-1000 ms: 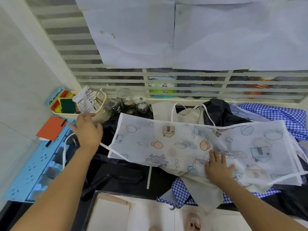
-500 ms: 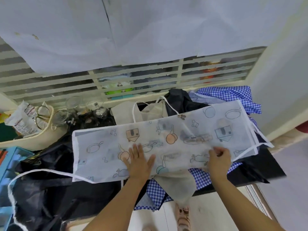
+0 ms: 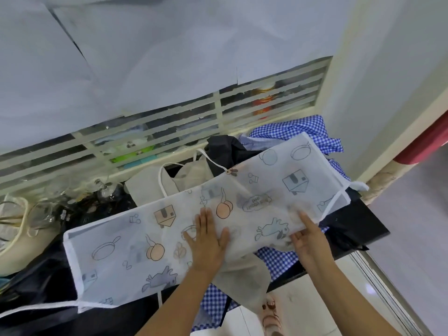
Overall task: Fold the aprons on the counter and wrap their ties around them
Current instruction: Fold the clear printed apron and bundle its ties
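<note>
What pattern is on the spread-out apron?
Apron: white with cartoon pans, houses and orange fruit; head view.

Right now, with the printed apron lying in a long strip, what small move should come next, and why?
Probably fold the right end over the middle: the left hand presses the printed apron flat at its centre, while the right hand grips its near edge.
</note>
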A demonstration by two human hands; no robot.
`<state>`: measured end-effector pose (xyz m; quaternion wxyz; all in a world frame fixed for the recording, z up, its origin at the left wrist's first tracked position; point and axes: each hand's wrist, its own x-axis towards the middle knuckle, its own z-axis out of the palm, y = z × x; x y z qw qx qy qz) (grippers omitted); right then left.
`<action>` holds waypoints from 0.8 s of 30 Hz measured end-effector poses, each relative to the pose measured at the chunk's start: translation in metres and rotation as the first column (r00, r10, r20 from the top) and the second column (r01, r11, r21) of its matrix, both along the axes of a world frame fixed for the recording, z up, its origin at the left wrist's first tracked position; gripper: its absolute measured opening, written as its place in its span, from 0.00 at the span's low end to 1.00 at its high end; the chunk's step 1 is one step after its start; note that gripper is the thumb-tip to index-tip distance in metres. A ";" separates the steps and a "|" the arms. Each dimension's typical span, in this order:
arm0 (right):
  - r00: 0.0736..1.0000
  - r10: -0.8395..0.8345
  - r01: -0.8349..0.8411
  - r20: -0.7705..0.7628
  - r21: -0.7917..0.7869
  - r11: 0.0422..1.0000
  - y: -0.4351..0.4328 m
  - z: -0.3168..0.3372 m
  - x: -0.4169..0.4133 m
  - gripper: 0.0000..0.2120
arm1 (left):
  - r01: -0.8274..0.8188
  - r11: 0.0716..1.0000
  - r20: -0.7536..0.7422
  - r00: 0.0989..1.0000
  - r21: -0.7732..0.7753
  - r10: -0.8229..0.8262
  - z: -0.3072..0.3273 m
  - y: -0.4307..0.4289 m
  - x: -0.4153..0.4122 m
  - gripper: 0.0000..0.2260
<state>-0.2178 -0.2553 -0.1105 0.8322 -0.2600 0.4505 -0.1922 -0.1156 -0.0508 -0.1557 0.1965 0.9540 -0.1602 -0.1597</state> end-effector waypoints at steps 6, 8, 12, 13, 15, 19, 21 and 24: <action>0.762 0.521 -0.593 -0.385 -0.089 0.800 -0.021 0.038 0.020 0.12 | 0.115 0.993 0.031 0.993 0.013 -0.116 0.002 -0.014 0.007 0.48; 0.803 0.450 -0.549 -0.391 -0.190 0.814 -0.025 0.045 0.021 0.08 | 0.127 0.992 0.016 0.992 -0.003 -0.127 0.005 -0.022 0.011 0.47; 0.938 0.241 -0.321 -0.250 -0.357 0.877 -0.039 0.055 0.017 0.16 | 0.175 0.984 -0.043 0.984 0.038 -0.174 0.009 -0.044 0.011 0.41; 0.956 0.211 -0.275 -0.203 -0.378 0.884 -0.040 0.057 0.014 0.18 | 0.158 0.984 -0.034 0.987 0.085 -0.156 0.005 -0.047 0.010 0.42; 0.961 0.212 -0.270 -0.175 -0.449 0.852 -0.040 0.067 0.011 0.11 | 0.156 0.978 -0.062 0.987 0.141 -0.149 0.001 -0.046 0.012 0.47; 0.823 0.300 -0.566 -0.481 -0.733 0.377 -0.017 0.091 0.015 0.15 | 0.153 0.972 -0.105 0.985 0.179 -0.135 0.001 -0.043 0.019 0.56; 0.737 0.352 -0.635 -0.577 -0.770 0.066 0.008 0.097 0.020 0.19 | 0.209 0.963 -0.213 0.962 0.168 -0.172 0.006 -0.037 0.028 0.55; 0.658 0.444 -0.526 -0.608 -0.793 -0.307 0.045 0.097 0.026 0.16 | 0.123 0.985 -0.329 0.931 -0.117 -0.156 0.033 -0.023 0.039 0.43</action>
